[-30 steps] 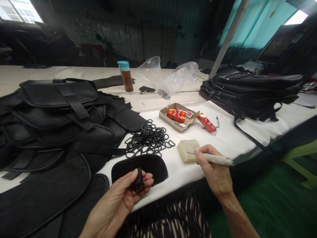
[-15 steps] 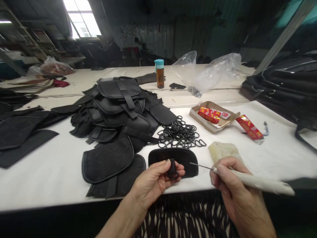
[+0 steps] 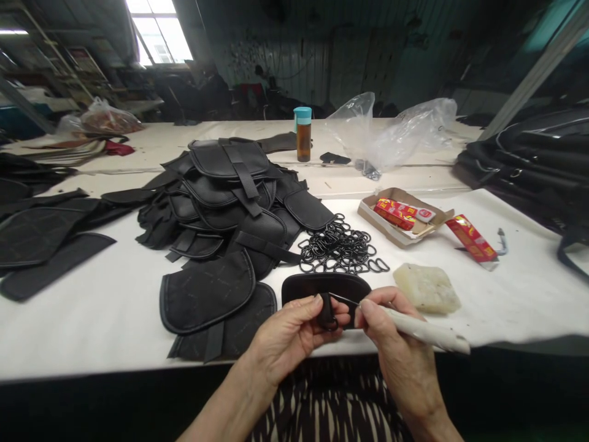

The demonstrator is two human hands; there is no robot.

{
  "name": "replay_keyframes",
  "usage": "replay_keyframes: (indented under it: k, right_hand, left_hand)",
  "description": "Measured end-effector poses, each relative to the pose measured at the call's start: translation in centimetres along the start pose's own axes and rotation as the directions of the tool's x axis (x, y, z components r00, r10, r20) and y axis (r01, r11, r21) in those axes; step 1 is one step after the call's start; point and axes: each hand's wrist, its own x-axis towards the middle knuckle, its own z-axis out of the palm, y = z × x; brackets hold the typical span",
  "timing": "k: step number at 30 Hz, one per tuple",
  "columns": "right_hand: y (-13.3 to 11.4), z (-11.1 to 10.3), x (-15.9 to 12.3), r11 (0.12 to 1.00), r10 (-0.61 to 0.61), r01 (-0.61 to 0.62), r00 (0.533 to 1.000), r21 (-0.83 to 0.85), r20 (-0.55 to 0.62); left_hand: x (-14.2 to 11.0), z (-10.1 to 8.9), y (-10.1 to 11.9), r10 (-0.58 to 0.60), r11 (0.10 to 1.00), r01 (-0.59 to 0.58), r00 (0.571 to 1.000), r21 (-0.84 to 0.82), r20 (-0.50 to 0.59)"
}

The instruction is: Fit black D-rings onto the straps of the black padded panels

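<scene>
My left hand (image 3: pixel 294 328) pinches a folded black webbing strap (image 3: pixel 326 309) with a black D-ring hanging in its loop, held over a black flap (image 3: pixel 317 281) on the table. In my right hand (image 3: pixel 391 331) is an awl (image 3: pixel 423 331) with a pale, wrapped-looking handle. Its thin metal shaft points left, and the tip meets the strap near my left thumb; whether it enters the fabric I cannot tell. A heap of black D-rings (image 3: pixel 338 248) lies just beyond the flap. Right of it sits a yellowish wax-like block (image 3: pixel 427 288).
Stacked black flaps with straps (image 3: pixel 225 209) rise at the left. A cardboard tray (image 3: pixel 381 230) with red packets stands to the right, another red packet (image 3: pixel 472 238) beside it. Farther back are a bottle (image 3: pixel 303 138), clear plastic bags (image 3: pixel 400 138) and a black bag (image 3: pixel 529 166).
My right hand has brought the awl leftward, so its tip now reaches the strap. My left hand keeps its hold. The view has shifted slightly.
</scene>
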Motion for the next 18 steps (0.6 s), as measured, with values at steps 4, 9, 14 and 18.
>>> replay_keyframes:
  k: [4, 9, 14, 18]
  right_hand:
    - [-0.2, 0.1, 0.0, 1.000, -0.008, 0.008, 1.000, 0.009, -0.003]
    - [-0.4, 0.5, 0.1, 1.000, -0.011, 0.011, 1.000, -0.021, 0.012]
    - [-0.3, 0.8, 0.2, 0.999, -0.018, 0.021, 0.998, -0.043, 0.066]
    - [-0.7, 0.6, 0.3, 0.999, 0.016, -0.008, 0.987, -0.049, 0.161]
  left_hand:
    - [0.0, 0.0, 0.0, -0.002, 1.000, 0.002, 1.000, -0.019, -0.002]
    - [0.0, 0.2, 0.0, 0.009, 0.999, -0.008, 1.000, -0.050, 0.028]
    - [0.0, 0.6, -0.2, 0.059, 0.996, -0.057, 0.998, -0.068, 0.024]
    - [-0.2, 1.2, -0.7, 0.129, 0.991, -0.131, 0.990, -0.042, -0.049]
